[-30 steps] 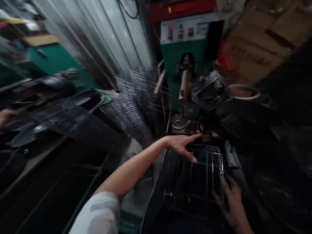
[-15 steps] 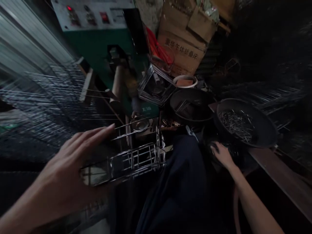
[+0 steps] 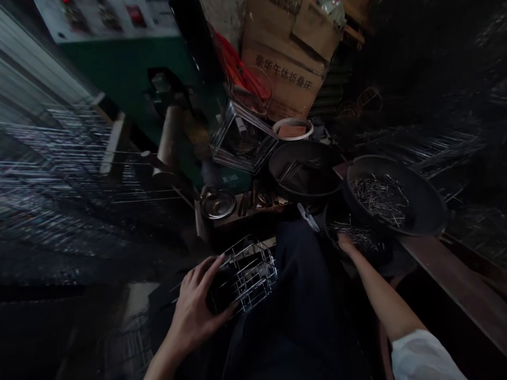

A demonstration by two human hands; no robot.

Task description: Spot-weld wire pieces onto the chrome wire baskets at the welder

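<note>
My left hand (image 3: 198,303) is closed round the near end of a small wire basket (image 3: 255,277), thumb below and fingers above. The basket is an open frame of shiny crossing wires, tilted on its side over my dark-trousered leg (image 3: 301,295). My right hand (image 3: 347,244) reaches down into a low dark basin (image 3: 328,224) at the right of the leg. Thin metal wire pieces (image 3: 366,237) lie there beside the hand. Its fingers are hidden in shadow and wires, so what it holds does not show.
A round dark pan (image 3: 430,211) of short wires stands at the right, beside another dark basin (image 3: 273,169). Ahead is a green machine (image 3: 111,68) with a metal cylinder (image 3: 168,140) and a small metal dish (image 3: 218,205). Stacked wire frames (image 3: 245,137) and a cardboard box (image 3: 283,63) stand behind.
My left hand has brought the wire basket right and down, closer to the leg. My right hand has shifted slightly left and deeper among the wires. The view has turned a little.
</note>
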